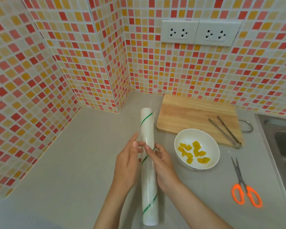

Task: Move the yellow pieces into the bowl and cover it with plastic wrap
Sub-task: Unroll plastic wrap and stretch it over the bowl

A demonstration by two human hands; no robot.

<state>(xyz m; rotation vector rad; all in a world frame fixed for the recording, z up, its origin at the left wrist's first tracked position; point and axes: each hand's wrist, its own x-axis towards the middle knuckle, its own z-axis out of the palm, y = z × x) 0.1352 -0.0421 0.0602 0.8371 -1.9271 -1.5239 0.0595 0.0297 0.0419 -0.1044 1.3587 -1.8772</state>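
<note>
With the yellow pieces (192, 153) already in the bowl (211, 142) near the tabletop's right edge, both hands, left (127, 164) and right (162, 162), grip the plastic wrap roll (146, 123) mid-length, fingertips seemingly picking for the film's loose edge.

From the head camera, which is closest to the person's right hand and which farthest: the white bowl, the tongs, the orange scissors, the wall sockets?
Measured from the right hand on the plastic wrap roll:
1. White bowl, just to its right.
2. Tongs on the cutting board, and orange scissors at the near right: too close to call.
3. Wall sockets, high on the tiled wall.
</note>
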